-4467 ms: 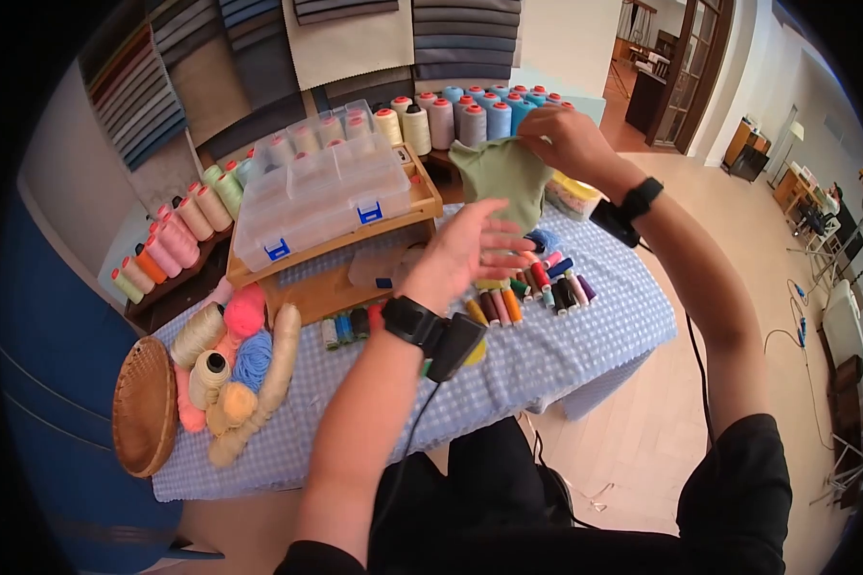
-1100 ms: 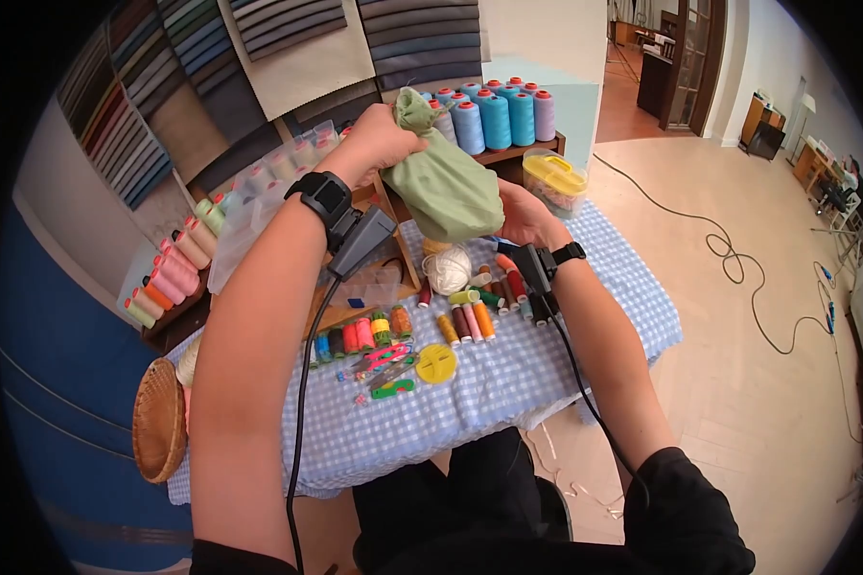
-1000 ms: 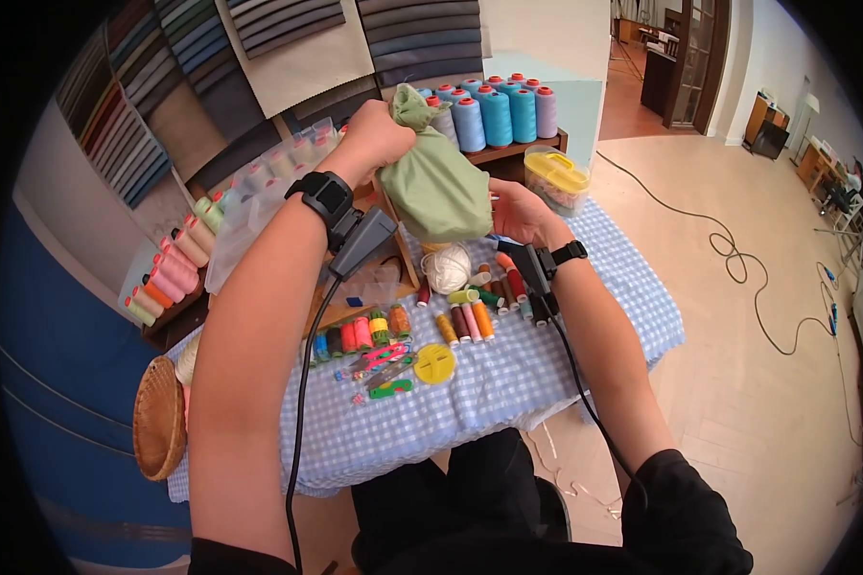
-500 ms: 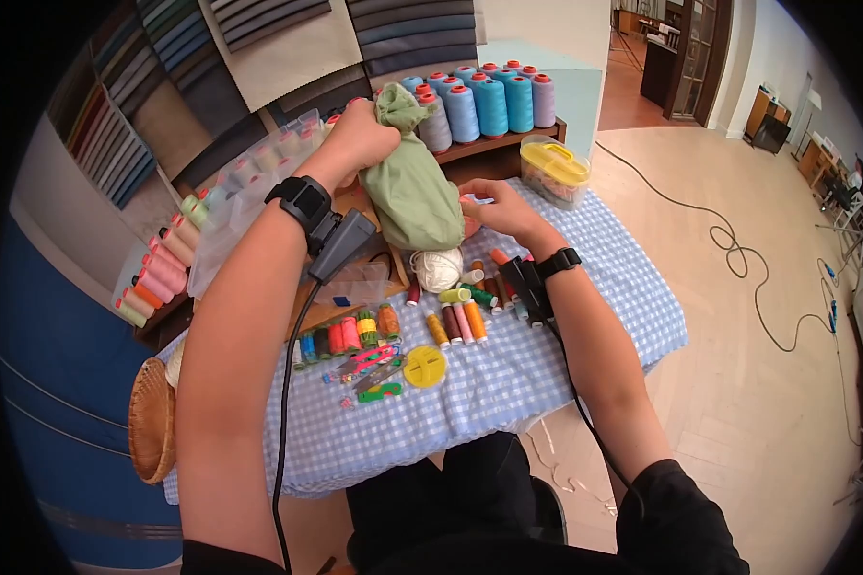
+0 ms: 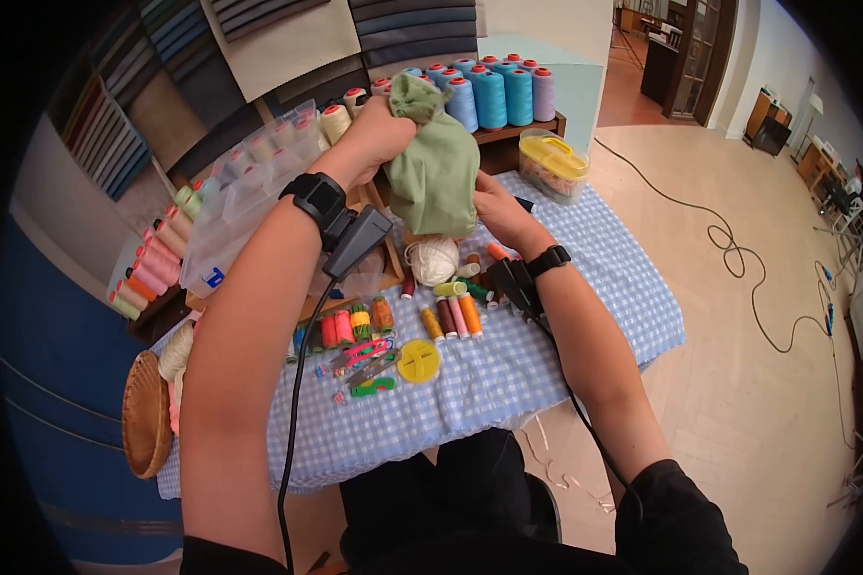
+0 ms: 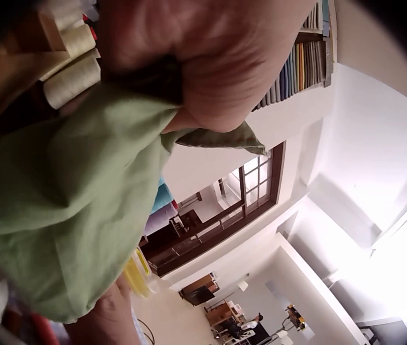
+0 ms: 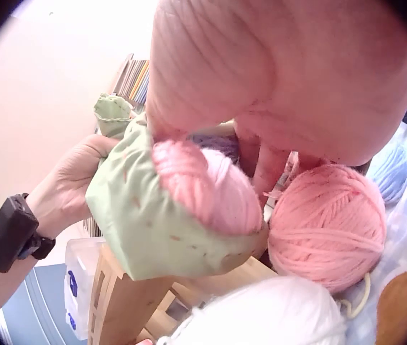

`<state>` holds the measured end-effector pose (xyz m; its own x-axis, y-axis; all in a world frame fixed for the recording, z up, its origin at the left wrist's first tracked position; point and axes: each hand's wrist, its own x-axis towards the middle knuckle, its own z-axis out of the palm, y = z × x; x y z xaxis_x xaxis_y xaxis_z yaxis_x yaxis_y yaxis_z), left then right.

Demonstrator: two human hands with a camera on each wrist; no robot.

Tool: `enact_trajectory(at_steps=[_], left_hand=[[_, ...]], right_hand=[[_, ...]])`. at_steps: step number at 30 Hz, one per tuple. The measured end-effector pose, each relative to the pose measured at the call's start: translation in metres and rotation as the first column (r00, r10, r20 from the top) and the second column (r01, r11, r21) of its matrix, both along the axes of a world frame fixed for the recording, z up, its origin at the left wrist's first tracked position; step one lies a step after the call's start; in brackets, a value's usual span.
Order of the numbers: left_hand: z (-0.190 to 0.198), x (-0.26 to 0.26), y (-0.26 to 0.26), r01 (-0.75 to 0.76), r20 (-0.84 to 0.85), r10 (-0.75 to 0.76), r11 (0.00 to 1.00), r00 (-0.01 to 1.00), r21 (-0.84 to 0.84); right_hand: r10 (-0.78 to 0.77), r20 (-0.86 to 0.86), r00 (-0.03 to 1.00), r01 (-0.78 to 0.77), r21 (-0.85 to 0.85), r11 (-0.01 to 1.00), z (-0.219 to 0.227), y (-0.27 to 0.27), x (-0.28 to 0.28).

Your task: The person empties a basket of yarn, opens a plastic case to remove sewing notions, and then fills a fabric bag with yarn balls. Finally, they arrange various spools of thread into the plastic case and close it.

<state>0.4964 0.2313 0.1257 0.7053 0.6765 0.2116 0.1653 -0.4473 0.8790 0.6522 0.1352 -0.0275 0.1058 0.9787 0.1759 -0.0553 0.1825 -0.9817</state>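
My left hand [image 5: 379,134] grips the gathered neck of a green cloth bag [image 5: 434,177], holding it up and tilted above the table's back part. In the right wrist view the bag's mouth gapes toward my right hand [image 7: 282,79], with pink yarn balls [image 7: 207,187] inside. The right hand's thumb and fingers reach in at the mouth around this yarn. Its fingertips are hidden, so I cannot tell whether they pinch the yarn. Another pink yarn ball [image 7: 325,226] sits outside, just below the hand. Under the bag lies a white yarn ball [image 5: 433,261].
Thread spools [image 5: 451,316], bobbins [image 5: 345,326], scissors [image 5: 374,364] and a yellow disc [image 5: 419,361] lie on the checked cloth [image 5: 566,355]. A yellow-lidded tub [image 5: 553,168] stands right, a clear case [image 5: 235,211] left, thread cones [image 5: 489,96] behind, a wicker basket [image 5: 147,412] front left.
Earlier my right hand alone lifted the bag. Later my left hand took its neck. In the last half second the bag shifts slightly right and my right hand moves in against its mouth.
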Motion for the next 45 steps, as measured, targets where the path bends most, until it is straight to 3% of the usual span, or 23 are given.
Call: enact_trajectory(at_steps=[2,5,13,16,18,21,23,25,28,30,36,43,45], left_hand=[[0.002,0.0,-0.002,0.029,-0.055,-0.028,1.0,0.998,0.002],[0.002,0.001,0.0,0.038,-0.135,-0.034,0.999,0.99,0.026],[-0.002,0.005,-0.004,0.051,-0.219,-0.038,0.997,0.975,0.054],[-0.012,0.008,0.003,0.075,-0.206,-0.035,0.979,0.978,0.191],[-0.016,0.013,0.014,0.002,-0.224,0.092,0.922,0.97,0.387],[-0.015,0.01,0.009,-0.009,-0.122,0.059,0.925,0.991,0.38],[-0.018,0.015,0.021,0.019,-0.109,0.021,0.935,0.994,0.354],[-0.02,0.017,0.026,0.049,-0.096,-0.018,0.943,0.995,0.329],[-0.02,0.019,0.023,0.009,-0.056,0.008,0.952,0.998,0.306],[-0.019,0.017,0.018,-0.117,-0.011,0.124,0.958,0.992,0.262],[-0.023,0.016,0.022,-0.21,0.074,0.201,0.967,0.977,0.144],[-0.026,0.025,0.028,-0.153,0.057,0.148,0.983,0.987,0.096],[-0.026,0.029,0.03,-0.08,-0.173,0.13,0.959,0.976,0.272]], right_hand=[[-0.022,-0.217,0.976,0.059,0.166,0.984,-0.008,0.004,-0.002],[-0.044,-0.32,0.947,0.112,0.2,0.973,-0.01,0.006,0.002],[-0.044,-0.367,0.929,0.141,0.24,0.961,-0.009,0.002,0.01],[-0.06,-0.441,0.895,0.171,0.218,0.961,-0.008,0.005,0.009],[-0.063,-0.486,0.872,0.184,0.206,0.961,-0.009,0.006,0.009],[-0.11,-0.558,0.823,0.238,0.162,0.958,-0.007,0.003,0.006],[-0.028,-0.589,0.808,0.205,0.236,0.95,-0.005,0.0,0.005],[-0.039,-0.61,0.791,0.204,0.203,0.958,-0.002,-0.005,0.001],[-0.023,-0.613,0.79,0.181,0.197,0.963,0.0,-0.008,0.0],[0.006,-0.592,0.806,0.158,0.224,0.962,-0.001,-0.007,0.002],[0.065,-0.63,0.774,0.073,0.191,0.979,0.006,-0.01,-0.003],[0.163,-0.626,0.762,0.01,0.264,0.964,0.002,-0.007,-0.002],[0.167,-0.627,0.761,0.002,0.26,0.966,0.0,-0.009,0.0]])
